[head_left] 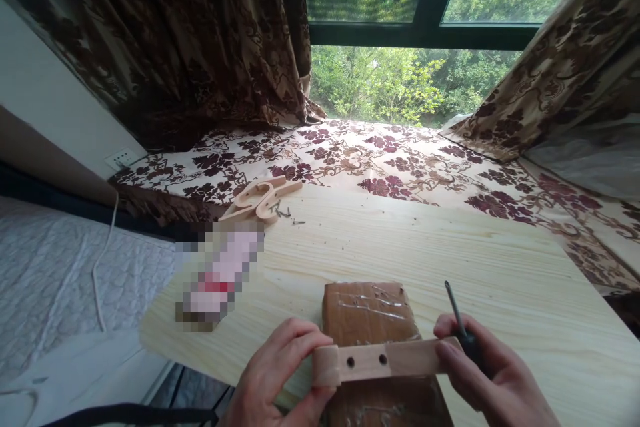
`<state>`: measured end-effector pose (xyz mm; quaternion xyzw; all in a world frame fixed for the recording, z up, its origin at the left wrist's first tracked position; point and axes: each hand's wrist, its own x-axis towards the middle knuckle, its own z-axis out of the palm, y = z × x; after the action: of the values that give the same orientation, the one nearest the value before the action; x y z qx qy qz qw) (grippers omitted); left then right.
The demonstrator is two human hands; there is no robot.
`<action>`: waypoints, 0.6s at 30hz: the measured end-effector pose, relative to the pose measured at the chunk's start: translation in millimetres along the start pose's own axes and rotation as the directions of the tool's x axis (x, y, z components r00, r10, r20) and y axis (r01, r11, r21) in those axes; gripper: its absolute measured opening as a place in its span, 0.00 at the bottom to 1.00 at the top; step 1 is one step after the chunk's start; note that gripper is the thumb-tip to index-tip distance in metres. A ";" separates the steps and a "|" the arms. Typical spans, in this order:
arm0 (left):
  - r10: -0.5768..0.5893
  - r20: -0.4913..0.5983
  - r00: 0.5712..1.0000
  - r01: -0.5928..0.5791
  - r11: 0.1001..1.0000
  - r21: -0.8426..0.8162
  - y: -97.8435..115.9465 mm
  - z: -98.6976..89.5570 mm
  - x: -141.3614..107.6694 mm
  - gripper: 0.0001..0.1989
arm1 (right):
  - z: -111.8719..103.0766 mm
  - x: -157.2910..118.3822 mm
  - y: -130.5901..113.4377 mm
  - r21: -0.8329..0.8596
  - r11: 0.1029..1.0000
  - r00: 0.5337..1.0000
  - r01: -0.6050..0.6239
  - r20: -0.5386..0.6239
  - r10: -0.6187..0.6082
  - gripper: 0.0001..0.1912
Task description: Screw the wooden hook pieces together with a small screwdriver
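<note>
Between my two hands a light wooden piece with two dark holes is held level. My left hand grips its thicker left end between thumb and fingers. At the right end, my right hand pinches the wood and also keeps a screwdriver in the palm, its metal shaft pointing up and away. Beneath the piece lies a brown block wrapped in shiny clear tape or film. Whether the wood touches the block I cannot tell.
On the pale wooden table, curved wooden pieces lie at the far left, with several small screws beside them. A pixelated pinkish object is nearer. Behind is a flowered window-seat cover; a quilted bed is at left.
</note>
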<state>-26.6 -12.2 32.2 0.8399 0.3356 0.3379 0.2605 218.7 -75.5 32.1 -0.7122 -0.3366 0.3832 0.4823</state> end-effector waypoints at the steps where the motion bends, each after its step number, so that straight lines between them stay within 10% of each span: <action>1: 0.003 -0.010 1.000 -0.003 1.000 0.007 0.4 -0.6 2.0 0.17 | -0.1 2.4 -1.1 -0.030 0.999 1.000 0.028 0.002 -0.028 0.15; 12: -0.253 0.034 0.967 0.256 0.963 -0.091 -8.4 8.6 33.7 0.06 | 8.3 54.5 -10.4 -0.116 0.973 0.977 0.201 0.095 -0.191 0.15; 18: -0.276 0.035 0.961 0.278 0.956 -0.092 -9.6 10.0 26.1 0.08 | 11.8 38.1 -10.9 -0.158 0.960 0.973 0.230 0.032 -0.228 0.15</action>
<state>-8.6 11.2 29.7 0.7748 0.4303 0.3045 0.3489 225.5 -34.7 31.0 -0.7023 -0.4498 0.3012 0.4623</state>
